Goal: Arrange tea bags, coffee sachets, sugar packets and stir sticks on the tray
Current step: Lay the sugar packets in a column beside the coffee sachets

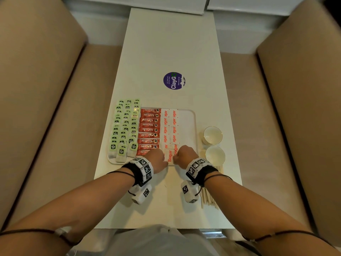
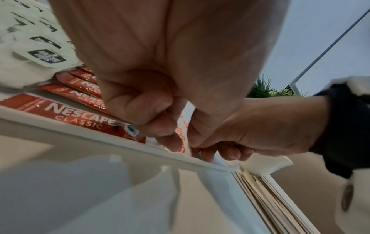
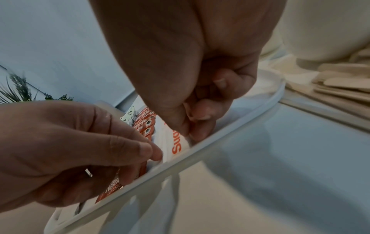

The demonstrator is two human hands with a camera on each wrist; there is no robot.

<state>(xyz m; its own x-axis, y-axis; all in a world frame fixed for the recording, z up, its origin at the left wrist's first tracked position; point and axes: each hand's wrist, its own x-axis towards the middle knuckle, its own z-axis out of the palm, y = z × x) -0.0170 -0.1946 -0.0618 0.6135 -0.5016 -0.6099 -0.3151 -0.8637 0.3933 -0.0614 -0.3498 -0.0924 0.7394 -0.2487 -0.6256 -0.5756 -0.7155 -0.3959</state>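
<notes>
**A:** Head view: what am I looking down at?

**B:** A white tray [image 1: 193, 119] on a long white table [image 1: 171, 43]. From left to right it carries green-tagged tea bags [image 1: 125, 126], red coffee sachets [image 1: 148, 130], then columns of sugar packets [image 1: 169, 126]. My left hand [image 1: 156, 157] and right hand [image 1: 184, 154] meet at the tray's near edge, fingers curled, each pinching one side of a single sugar packet [image 1: 170, 156].

**A:** So which step is this?

**B:** I judge I'm seating that packet at the near end of the sugar rows. Next it needs laying flat, square with its neighbours, then letting go.

**A:** What's left?

**B:** The stir sticks [image 1: 208, 198] lie off the tray, on the table to the near right. The tray's right strip looks bare, likely for them.

**A:** Anything in the way?

**B:** Two white cups [image 1: 213, 134] stand just right of the tray, near the sticks. A round purple sticker [image 1: 174, 80] sits farther off, well apart.
</notes>
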